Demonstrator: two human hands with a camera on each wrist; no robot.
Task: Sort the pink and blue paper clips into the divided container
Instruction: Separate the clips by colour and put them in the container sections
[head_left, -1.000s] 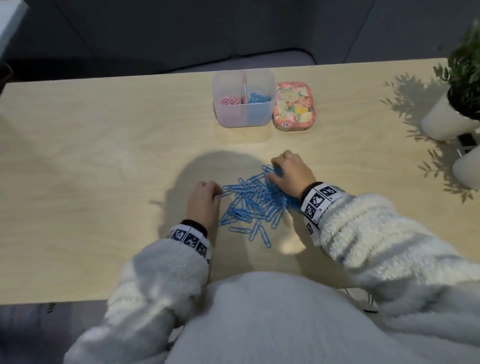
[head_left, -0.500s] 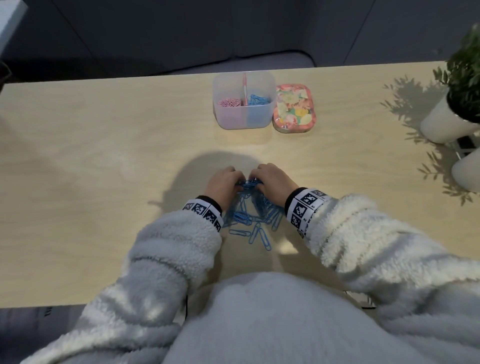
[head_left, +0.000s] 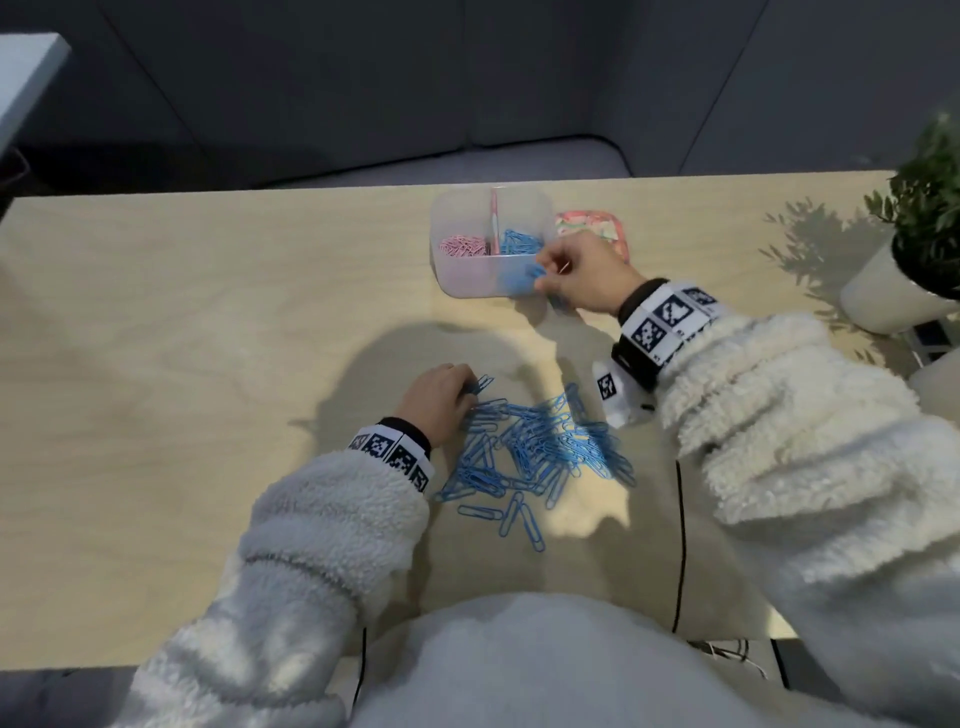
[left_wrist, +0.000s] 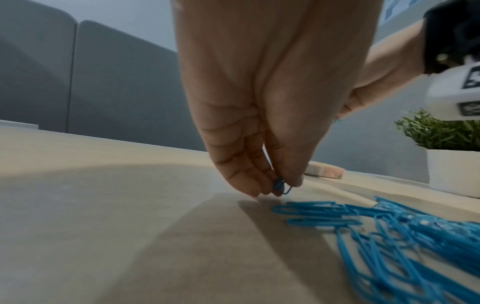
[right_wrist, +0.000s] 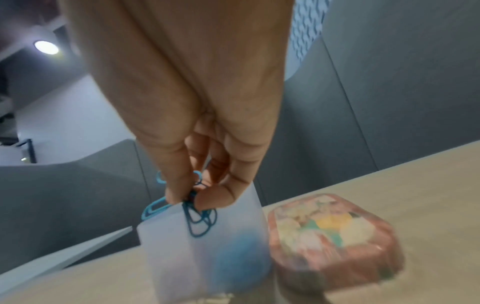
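Note:
A translucent divided container (head_left: 462, 275) (right_wrist: 166, 246) stands at the far middle of the table, with pink clips (head_left: 462, 245) in its left half and blue clips (head_left: 521, 240) in its right half. My right hand (head_left: 576, 275) (right_wrist: 189, 197) pinches a bunch of blue paper clips (head_left: 527, 275) (right_wrist: 200, 218) at the container's near right corner. A loose pile of blue paper clips (head_left: 540, 447) (left_wrist: 389, 226) lies in front of me. At the pile's left edge, my left hand (head_left: 441, 400) (left_wrist: 280, 189) pinches a few blue clips (left_wrist: 280, 184).
A pink patterned lid (head_left: 597, 228) (right_wrist: 335, 232) lies right of the container, partly behind my right hand. A potted plant in a white pot (head_left: 904, 260) (left_wrist: 451, 160) stands at the table's right edge. A black cable (head_left: 680, 545) runs near my right sleeve.
Both hands were together on the pile. My right hand has since lifted a bunch of blue clips and carried it to the container; my left hand shifted to the pile's left edge.

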